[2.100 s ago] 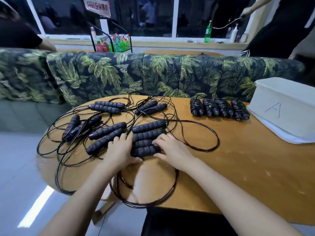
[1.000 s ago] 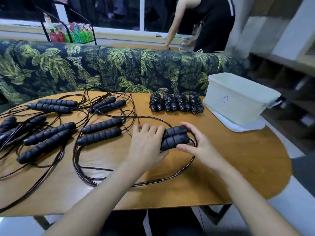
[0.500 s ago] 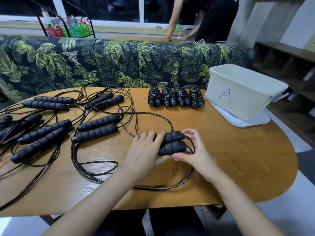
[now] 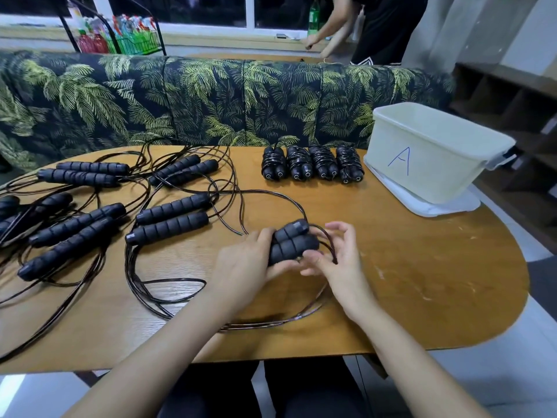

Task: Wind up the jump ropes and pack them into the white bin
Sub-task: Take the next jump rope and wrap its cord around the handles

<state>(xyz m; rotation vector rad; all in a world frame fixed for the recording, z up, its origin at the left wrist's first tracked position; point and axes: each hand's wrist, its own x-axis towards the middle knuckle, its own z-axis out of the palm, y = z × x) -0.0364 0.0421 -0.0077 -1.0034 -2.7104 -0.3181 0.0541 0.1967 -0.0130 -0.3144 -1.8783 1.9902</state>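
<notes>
Our left hand (image 4: 244,263) grips the paired handles (image 4: 294,242) over the table (image 4: 422,267), long axis running up-right. Our right hand (image 4: 340,260) is at that end, fingers curled round the cord (image 4: 331,247), so it's best placed to wrap.

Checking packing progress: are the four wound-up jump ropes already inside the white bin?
No, the four wound-up jump ropes lie in a row on the wooden table beside the white bin.
</notes>
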